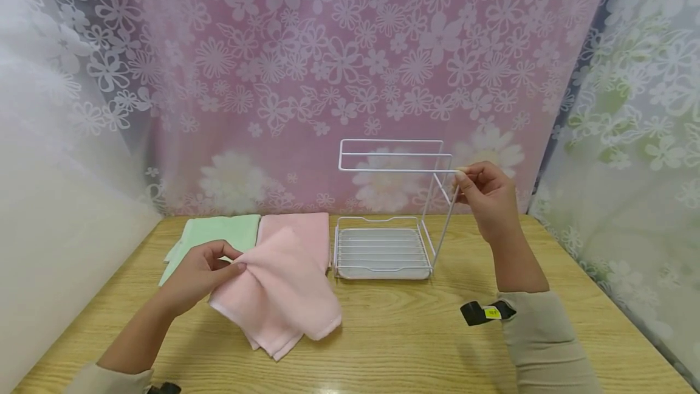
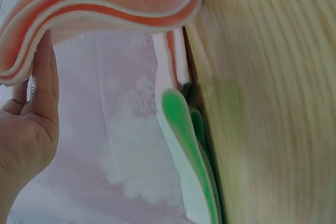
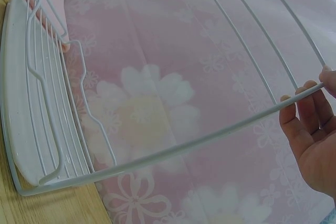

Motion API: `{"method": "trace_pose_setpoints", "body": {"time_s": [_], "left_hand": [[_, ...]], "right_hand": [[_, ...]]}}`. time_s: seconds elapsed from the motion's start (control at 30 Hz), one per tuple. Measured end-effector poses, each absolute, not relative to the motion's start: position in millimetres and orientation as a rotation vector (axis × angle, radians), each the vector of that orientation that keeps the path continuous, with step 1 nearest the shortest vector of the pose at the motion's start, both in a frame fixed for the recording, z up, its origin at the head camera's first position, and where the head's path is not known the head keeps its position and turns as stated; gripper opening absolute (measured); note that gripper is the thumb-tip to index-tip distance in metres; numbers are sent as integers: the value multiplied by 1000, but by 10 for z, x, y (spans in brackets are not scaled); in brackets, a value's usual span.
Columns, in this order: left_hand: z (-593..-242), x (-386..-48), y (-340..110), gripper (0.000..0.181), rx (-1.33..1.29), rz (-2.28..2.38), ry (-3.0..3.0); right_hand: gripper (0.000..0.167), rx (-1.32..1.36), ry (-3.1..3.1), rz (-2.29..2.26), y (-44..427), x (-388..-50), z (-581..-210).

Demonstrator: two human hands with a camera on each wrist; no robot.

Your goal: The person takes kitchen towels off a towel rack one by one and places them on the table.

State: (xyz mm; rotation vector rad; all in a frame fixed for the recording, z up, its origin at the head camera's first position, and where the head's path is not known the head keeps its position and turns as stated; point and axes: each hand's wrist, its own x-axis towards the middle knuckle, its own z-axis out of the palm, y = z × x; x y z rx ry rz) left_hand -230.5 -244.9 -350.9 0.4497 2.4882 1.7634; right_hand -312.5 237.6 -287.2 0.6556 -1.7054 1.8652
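Note:
A folded pink towel (image 1: 284, 284) hangs from my left hand (image 1: 205, 272), pinched at its upper left corner between thumb and fingers. In the left wrist view, the layered edges of this pink towel (image 2: 105, 3) droop above the tabletop. My right hand (image 1: 487, 196) grips the upper right corner of a white wire rack (image 1: 396, 170). The right wrist view has the fingers (image 3: 302, 124) around the rack's frame bar (image 3: 178, 150). A white tray (image 1: 383, 254) lies under the wire bars at the rack's base, which stands on the table.
Behind the held towel lie a second pink towel (image 1: 306, 233) and a green towel (image 1: 226, 233), side by side on the wooden table (image 1: 394, 333). The second pink towel sits close to the rack's left side. Flowered curtains (image 1: 328, 78) hang behind the table.

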Motion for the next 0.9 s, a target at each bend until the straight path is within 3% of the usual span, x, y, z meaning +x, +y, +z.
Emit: {"method": "trace_pose_setpoints", "body": {"time_s": [0.17, 0.3, 0.57, 0.9], "left_hand": [[-3553, -2268, -2619, 26, 400, 1673, 2575], [-3589, -2253, -2735, 29, 385, 1610, 2640], [-3652, -2248, -2890, 48, 385, 1563, 2654], [-3693, -2263, -3051, 50, 485, 1423, 2515]], "right_hand": [[5, 653, -1715, 1868, 2382, -3127, -2872], [12, 652, -1720, 1866, 2383, -3127, -2870], [16, 648, -1737, 1839, 2378, -3129, -2872], [13, 632, -1766, 1813, 2389, -3126, -2877]]}}
